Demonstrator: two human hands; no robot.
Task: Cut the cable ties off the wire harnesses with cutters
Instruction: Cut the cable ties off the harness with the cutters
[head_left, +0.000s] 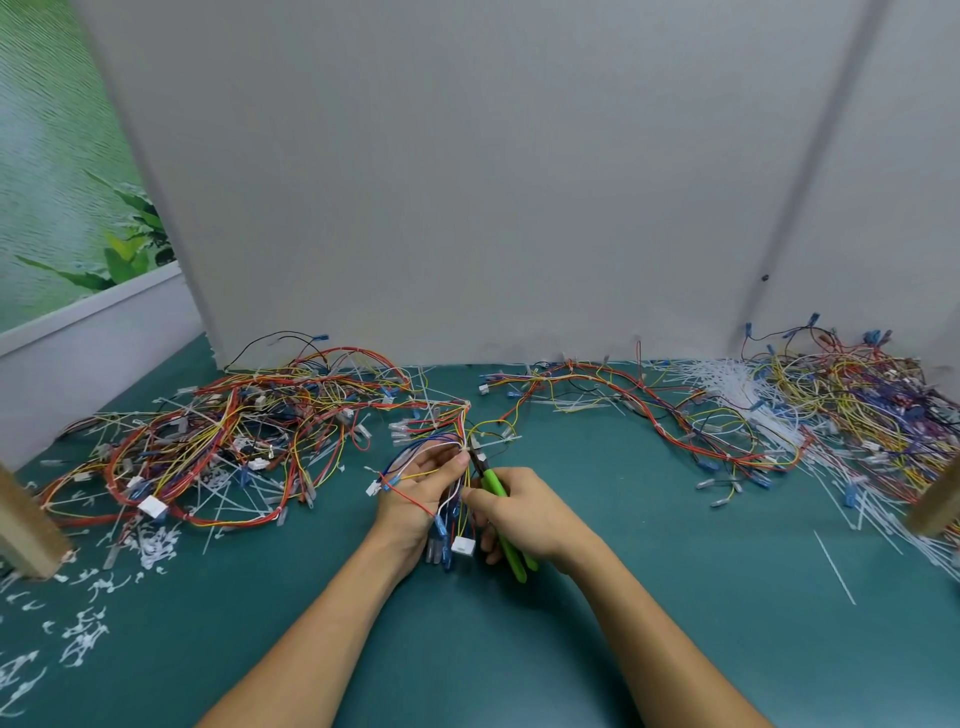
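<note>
The green desk (519, 649) carries everything, walled at the back by a grey partition (467, 182). A large tangle of wire harnesses (218, 441) covers its left side, and a second heap (852, 395) fills the far right corner. Between them one long harness (623, 400) snakes across the desk. A drift of long white ties (727, 384) lies beside the right heap, and short white offcuts (83, 634) are scattered at the near left.

The work is at the centre front. The left hand (421, 488) is curled round a branch of harness (452, 499), a fan of red, blue, white and yellow wires lifted just clear of the desk, with the thumb and fingertips pinching the wires together near the top. The right hand (524, 509) grips the green-handled cutters (496, 488), handles in the palm and the dark nose pointing up and left. The nose sits right at a small white cable tie (475, 445) where the wires gather, just beside the left fingertips. Whether the blades are already round the tie cannot be told.

The step in hand looks like the cut itself on this branch. The next move likely calls for only the plastic band between the blades, clear of wire insulation and fingertips, then a firm squeeze.
</note>
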